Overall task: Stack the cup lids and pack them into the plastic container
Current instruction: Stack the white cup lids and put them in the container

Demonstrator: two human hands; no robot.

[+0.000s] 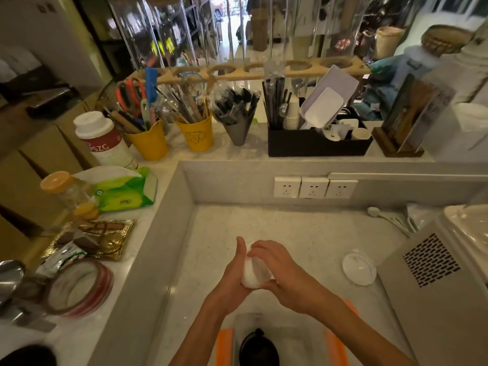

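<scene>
Both your hands grip the white lid stack (254, 273): left hand (233, 280) cupping its side, right hand (274, 265) pressing over the top. Stack sits just above the container (239, 328). One lid (359, 269) lies well right of it. Square the edges before lowering.

Lid stack (254, 273) between both hands, container (264, 336) below, single lid (359, 268) right.

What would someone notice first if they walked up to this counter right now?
Probably the two hands meeting at the centre: the left hand and right hand clasp a white lid stack above the counter. One loose lid lies to the right, and the plastic container with orange handles sits at the bottom edge. Behind, two yellow buckets full of tools catch the eye.
</scene>
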